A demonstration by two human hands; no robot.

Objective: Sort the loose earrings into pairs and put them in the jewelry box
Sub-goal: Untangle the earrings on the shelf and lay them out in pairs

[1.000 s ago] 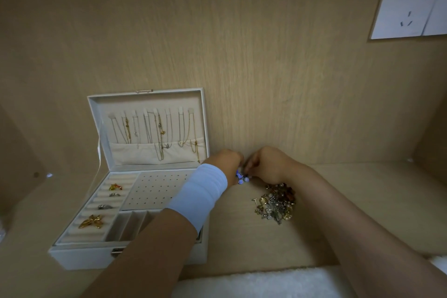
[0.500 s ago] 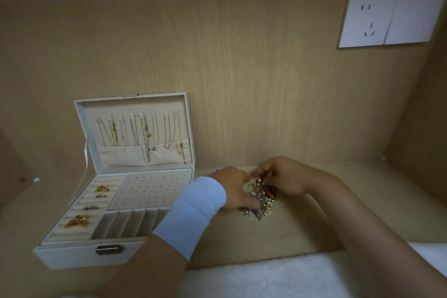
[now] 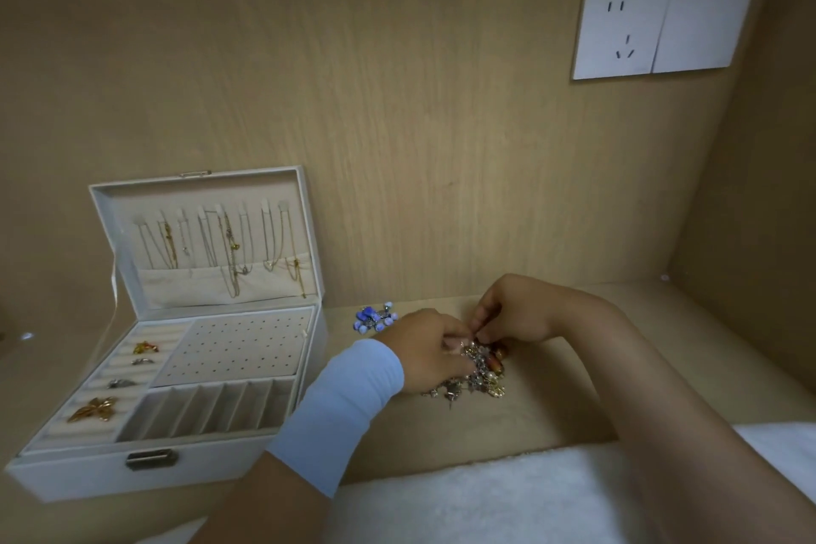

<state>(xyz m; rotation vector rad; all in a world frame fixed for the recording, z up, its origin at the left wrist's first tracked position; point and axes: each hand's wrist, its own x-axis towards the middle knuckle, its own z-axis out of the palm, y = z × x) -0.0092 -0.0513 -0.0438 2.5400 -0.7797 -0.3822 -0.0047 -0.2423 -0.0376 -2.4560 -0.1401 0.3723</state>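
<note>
- Left hand and right hand, fingertips together, pinch into the tangled earring pile beneath them.
- Pieces look light, snag-prone, fragile; best lifted singly by the post.
- Open jewelry box lies left of both.

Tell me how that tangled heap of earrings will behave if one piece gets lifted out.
The heap of earrings looks interlocked, its metal pieces overlapping, so lifting one piece will probably drag neighbours along. The pieces look small and thin, so likely light. Pushed, it would probably scatter rather than slide whole.
</note>
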